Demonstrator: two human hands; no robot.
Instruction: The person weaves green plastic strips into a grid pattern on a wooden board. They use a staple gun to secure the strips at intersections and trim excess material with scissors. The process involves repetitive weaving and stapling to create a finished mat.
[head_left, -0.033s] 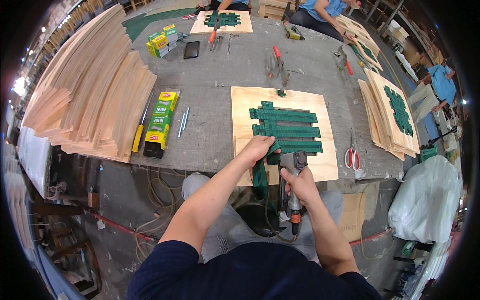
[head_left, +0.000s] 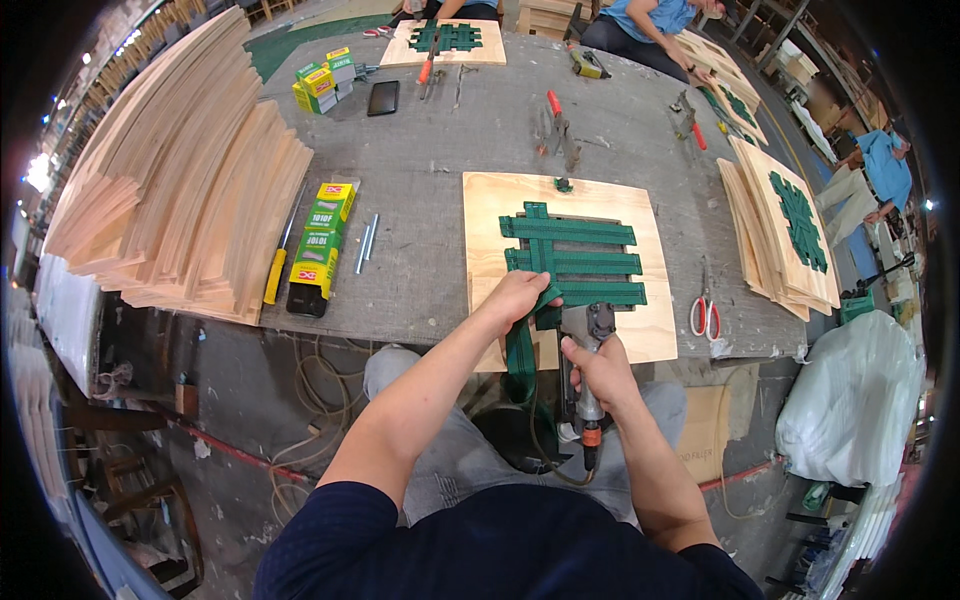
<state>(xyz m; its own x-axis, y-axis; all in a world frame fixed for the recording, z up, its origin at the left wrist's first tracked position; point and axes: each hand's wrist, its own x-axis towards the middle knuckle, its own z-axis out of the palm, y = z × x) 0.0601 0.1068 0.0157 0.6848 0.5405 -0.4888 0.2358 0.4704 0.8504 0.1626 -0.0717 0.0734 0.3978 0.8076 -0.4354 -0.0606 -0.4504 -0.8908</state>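
Note:
A square plywood board (head_left: 655, 270) lies at the table's near edge, with green webbing straps (head_left: 590, 235) fixed across an opening in it. Several straps run sideways and one crosses them at the left. My left hand (head_left: 518, 297) is closed on a green strap at the lower left of this pattern, its loose end (head_left: 520, 365) hanging past the board's near edge. Wrapped round the grip of a pneumatic staple gun (head_left: 588, 325) is my right hand (head_left: 604, 372). The gun's head sits over the board's near edge, just right of my left hand; its nose is hidden.
Left stand tall stacks of plywood (head_left: 190, 190), a yellow-handled screwdriver (head_left: 275, 275) and a green-yellow staple box (head_left: 322, 235). Red-handled scissors (head_left: 705, 318) lie right, near webbed boards (head_left: 780, 230). Pliers (head_left: 558, 130) and a phone (head_left: 383, 98) lie farther off. Co-workers (head_left: 650, 25) sit across the table.

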